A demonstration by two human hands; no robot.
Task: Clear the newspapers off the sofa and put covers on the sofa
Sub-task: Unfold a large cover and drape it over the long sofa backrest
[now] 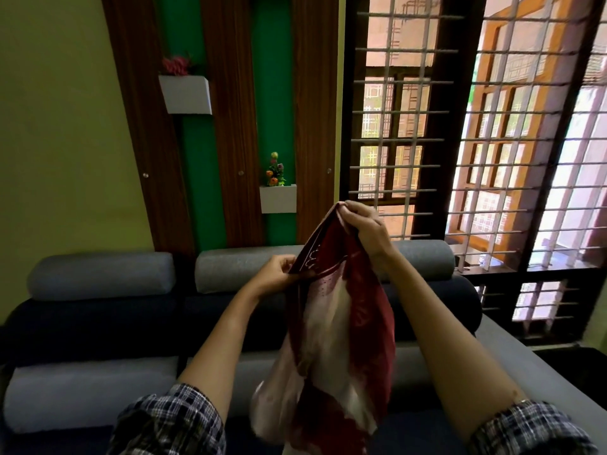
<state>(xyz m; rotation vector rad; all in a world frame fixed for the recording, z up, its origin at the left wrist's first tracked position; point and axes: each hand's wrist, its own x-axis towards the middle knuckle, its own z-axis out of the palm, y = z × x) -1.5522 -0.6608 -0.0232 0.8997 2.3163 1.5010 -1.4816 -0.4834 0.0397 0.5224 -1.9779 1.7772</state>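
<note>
Over sofa (pixel 82 323) | pinching cover (pixel 345 323) top edge with right hand (pixel 364 228), lower edge with left hand (pixel 274 274) | soft, light, limp, probably slippery | take by corners, spread wide

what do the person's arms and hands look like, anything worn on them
The left sleeve and right sleeve are checked in dark blue, black and white, and are rolled up near the elbows, so the forearms are bare. The left hand and right hand are bare too: no gloves, and no watch or ring that I can make out.
</note>
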